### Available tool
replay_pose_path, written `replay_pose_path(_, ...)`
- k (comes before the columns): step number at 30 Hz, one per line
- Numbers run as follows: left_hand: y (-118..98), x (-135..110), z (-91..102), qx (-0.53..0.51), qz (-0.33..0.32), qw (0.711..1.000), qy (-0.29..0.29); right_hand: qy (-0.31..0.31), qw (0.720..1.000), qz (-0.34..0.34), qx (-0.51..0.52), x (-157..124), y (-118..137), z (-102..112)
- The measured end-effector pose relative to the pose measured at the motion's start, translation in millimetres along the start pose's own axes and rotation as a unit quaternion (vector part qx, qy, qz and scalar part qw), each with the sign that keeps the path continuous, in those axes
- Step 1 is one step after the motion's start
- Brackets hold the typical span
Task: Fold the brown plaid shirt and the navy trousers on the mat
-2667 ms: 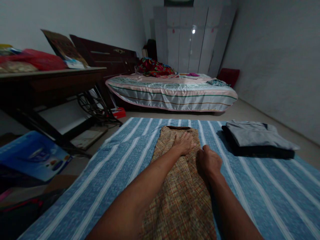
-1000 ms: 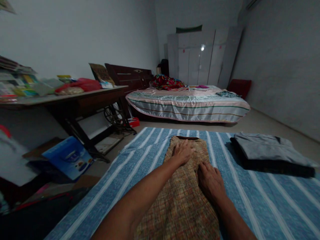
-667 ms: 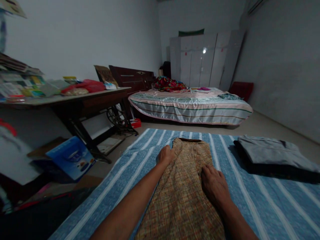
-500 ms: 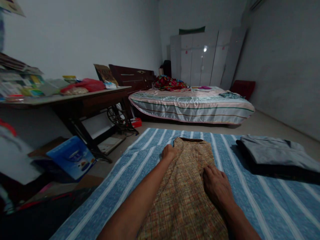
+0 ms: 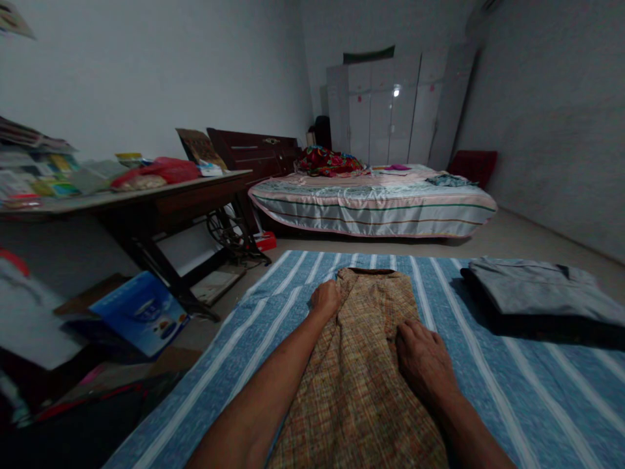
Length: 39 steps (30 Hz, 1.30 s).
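Note:
A tan plaid garment [image 5: 364, 365] lies lengthwise on a blue bedsheet with white stripes [image 5: 512, 378]. My left hand [image 5: 325, 299] is at the garment's far left edge, fingers curled round the cloth edge. My right hand [image 5: 424, 355] lies palm down on the garment's right side, fingers spread flat on the fabric. Both forearms reach forward over the sheet.
A stack of folded grey and dark clothes [image 5: 534, 299] sits on the sheet at the right. A dark wooden table [image 5: 146, 202] with clutter stands at the left, a blue box [image 5: 141, 312] below it. A bed [image 5: 371, 202] and white wardrobe [image 5: 385, 111] stand at the back.
My left hand slid from the top middle of the garment to its left edge and closed on the cloth. My right hand flattened out on the right side.

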<state>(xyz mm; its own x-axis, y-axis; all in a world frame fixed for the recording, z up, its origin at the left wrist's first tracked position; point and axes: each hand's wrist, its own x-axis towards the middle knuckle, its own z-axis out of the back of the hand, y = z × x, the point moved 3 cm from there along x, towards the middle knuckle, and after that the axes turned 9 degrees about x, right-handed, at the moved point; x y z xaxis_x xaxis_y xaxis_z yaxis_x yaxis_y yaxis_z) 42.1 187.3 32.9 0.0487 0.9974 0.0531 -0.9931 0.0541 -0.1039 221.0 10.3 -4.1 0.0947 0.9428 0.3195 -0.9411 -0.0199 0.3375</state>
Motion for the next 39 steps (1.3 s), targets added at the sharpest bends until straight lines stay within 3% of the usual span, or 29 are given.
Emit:
replay_pose_path(9, 2, 6, 0.3, -0.026, 0.026, 0.999, 0.016, -0.003, 1.000, -0.001, -0.005, 1, 1, 0)
replay_pose_path(19, -15, 64, -1.6, -0.131, 0.073, 0.985, 0.087, -0.014, 1.000, -0.004, 0.004, 3, 3, 3)
replay_pose_path(26, -28, 77, -9.5, -0.185, 0.072, 0.972, 0.129, -0.025, 0.999, -0.002, 0.022, 2, 1, 0)
replay_pose_path(30, -29, 81, -7.5, -0.232, 0.058, 0.959, 0.151, -0.053, 0.993, -0.018, 0.102, 6, -6, 2)
replay_pose_path(34, -25, 81, -6.2, -0.284, 0.041, 0.942, 0.176, -0.107, 0.968, -0.143, 0.178, 42, -32, 12)
replay_pose_path(39, -27, 87, -6.9, -0.323, 0.050, 0.928, 0.178, -0.064, 0.963, -0.207, 0.160, 123, -65, 10)
